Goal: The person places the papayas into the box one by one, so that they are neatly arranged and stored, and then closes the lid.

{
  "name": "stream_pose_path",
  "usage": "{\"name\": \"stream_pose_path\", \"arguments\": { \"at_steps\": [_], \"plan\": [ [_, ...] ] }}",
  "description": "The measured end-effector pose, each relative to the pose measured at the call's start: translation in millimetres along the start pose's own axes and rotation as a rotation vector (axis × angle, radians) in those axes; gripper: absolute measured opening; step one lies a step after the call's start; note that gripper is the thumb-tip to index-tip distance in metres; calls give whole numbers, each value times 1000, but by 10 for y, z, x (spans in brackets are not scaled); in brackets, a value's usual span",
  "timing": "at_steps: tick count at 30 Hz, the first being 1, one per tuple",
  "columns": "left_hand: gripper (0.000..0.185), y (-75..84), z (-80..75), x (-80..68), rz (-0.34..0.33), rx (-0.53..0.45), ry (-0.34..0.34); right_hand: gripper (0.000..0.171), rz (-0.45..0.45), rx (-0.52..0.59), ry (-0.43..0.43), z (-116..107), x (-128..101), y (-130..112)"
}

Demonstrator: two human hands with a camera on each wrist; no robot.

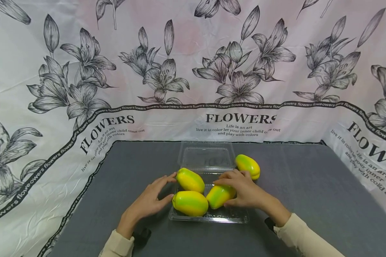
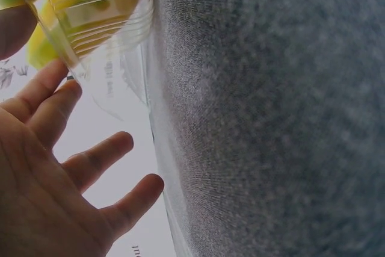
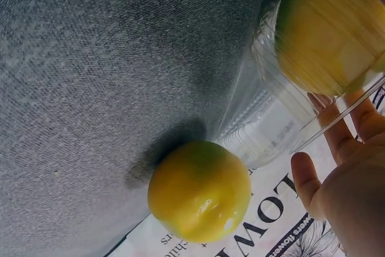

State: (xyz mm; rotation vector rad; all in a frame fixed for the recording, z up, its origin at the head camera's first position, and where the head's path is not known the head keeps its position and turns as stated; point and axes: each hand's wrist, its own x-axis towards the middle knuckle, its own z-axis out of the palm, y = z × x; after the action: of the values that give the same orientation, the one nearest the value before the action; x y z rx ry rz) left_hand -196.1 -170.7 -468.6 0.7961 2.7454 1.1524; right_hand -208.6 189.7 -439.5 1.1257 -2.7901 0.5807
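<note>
Three yellow-green oval fruits, like papayas, are in a clear plastic box with its hinged lid [image 1: 207, 155] folded back. My right hand [image 1: 241, 189] grips the right papaya [image 1: 218, 197] in the box [image 1: 225, 217], fingers over its top and thumb at its near side. The upper left papaya [image 1: 190, 180] and lower left papaya [image 1: 190, 203] lie beside it. At the box's left side, my left hand [image 1: 149, 200] has its fingers spread, index fingertip at the upper left papaya and thumb tip at the lower one. A fourth papaya [image 3: 200, 192] lies outside, beyond my right hand.
A grey cloth [image 1: 93, 207] covers the table, with room on both sides of the box. Behind and along the sides hangs a white curtain [image 1: 167, 125] printed with flowers and lettering.
</note>
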Motion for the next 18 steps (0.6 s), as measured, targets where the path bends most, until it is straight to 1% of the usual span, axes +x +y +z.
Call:
{"name": "stream_pose_path", "arguments": {
  "at_steps": [2,5,9,12,14,18],
  "plan": [
    [45,1,-3,-1,1,-3,-2,69,-14,-10,4,-12,0,8],
    [45,0,-6,-4,-4,-14,-6,67,-11,20,10,-46,-3,25],
    [45,3,-9,-3,-16,-20,-10,67,36,103,37,-88,0,39],
    [45,3,-8,-1,-16,-15,-11,65,83,133,83,-76,13,35],
    [45,1,-7,-1,-13,-12,-9,64,112,132,121,-47,24,26],
    [45,2,-8,-6,-13,-12,-6,64,160,77,180,32,48,1]
  ]
}}
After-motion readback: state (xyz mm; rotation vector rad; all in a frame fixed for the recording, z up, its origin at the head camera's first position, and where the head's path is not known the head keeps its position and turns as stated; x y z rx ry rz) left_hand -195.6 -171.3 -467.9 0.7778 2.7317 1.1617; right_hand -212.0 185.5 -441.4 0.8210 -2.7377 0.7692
